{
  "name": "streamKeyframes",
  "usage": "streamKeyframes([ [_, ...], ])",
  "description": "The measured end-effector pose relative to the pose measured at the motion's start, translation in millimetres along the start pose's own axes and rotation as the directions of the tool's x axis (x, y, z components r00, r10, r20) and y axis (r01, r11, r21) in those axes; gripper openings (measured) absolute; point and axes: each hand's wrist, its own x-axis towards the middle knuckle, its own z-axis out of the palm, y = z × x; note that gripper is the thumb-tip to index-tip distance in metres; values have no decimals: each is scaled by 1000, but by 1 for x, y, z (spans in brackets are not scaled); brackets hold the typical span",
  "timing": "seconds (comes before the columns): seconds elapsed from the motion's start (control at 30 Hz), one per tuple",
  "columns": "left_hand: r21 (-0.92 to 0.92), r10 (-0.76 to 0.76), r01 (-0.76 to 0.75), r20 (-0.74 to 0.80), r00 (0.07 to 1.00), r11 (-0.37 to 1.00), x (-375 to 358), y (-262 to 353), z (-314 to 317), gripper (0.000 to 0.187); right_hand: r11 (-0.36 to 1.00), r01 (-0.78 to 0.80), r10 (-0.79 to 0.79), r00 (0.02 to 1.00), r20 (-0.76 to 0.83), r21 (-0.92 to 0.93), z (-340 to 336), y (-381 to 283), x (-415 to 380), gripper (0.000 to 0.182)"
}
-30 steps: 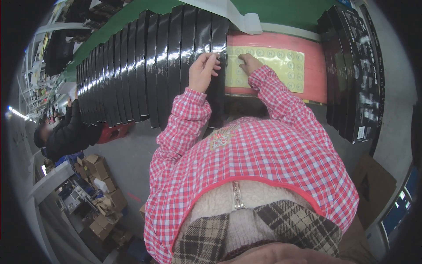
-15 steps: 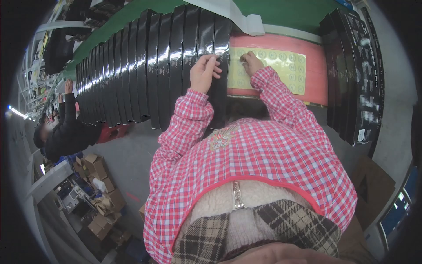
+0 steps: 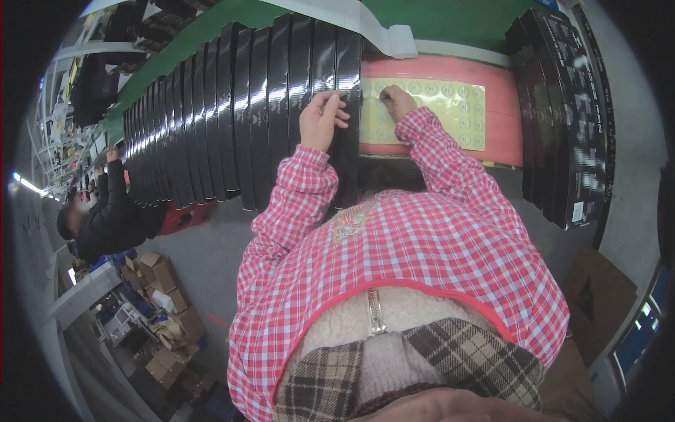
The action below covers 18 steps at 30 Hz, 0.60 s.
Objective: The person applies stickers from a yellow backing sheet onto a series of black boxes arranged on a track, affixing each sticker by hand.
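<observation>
A yellowish sheet of round clear stickers (image 3: 457,105) lies on the red surface (image 3: 503,112). My right hand (image 3: 400,103) is over the sheet's left part, its fingers bent together; whatever is between the fingertips is too small to make out. Just left of the sheet, my left hand (image 3: 321,121) is above the nearest end of a long row of upright black boxes (image 3: 280,77). Its thumb and index finger are close together and the other fingers are loosely curled; anything in the pinch cannot be made out.
Another stack of black boxes (image 3: 562,119) stands at the right. A white paper strip (image 3: 397,42) lies along the green table (image 3: 450,24). At the far left a person in dark clothes (image 3: 112,211) is beside the row. Cardboard boxes (image 3: 158,274) are on the floor at lower left.
My right hand has shifted slightly left over the sheet. My left hand's thumb and fingers have changed pose a little. The person at the far left has lowered a raised hand.
</observation>
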Motion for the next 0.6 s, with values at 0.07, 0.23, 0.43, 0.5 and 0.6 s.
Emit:
streamKeyframes([
  [0.07,-2,9,-9,-3,1000,1000,0,0,0,28,997,-31,33,999,-19,69,-1,0,-2,11],
  [0.23,2,-1,1,-15,1000,1000,-1,2,2,26,994,-29,33,999,-37,102,-1,5,1,19],
  [0.43,6,3,-3,-38,999,1000,-2,3,3,28,924,-60,131,977,-165,378,-17,2,-11,13],
  [0.5,11,-1,1,-44,999,1000,-4,2,3,28,835,-79,216,957,-193,544,-35,-7,-20,14],
  [0.6,36,-16,18,-55,998,999,-4,5,3,27,759,-72,182,978,-105,648,-70,-30,-31,20],
])
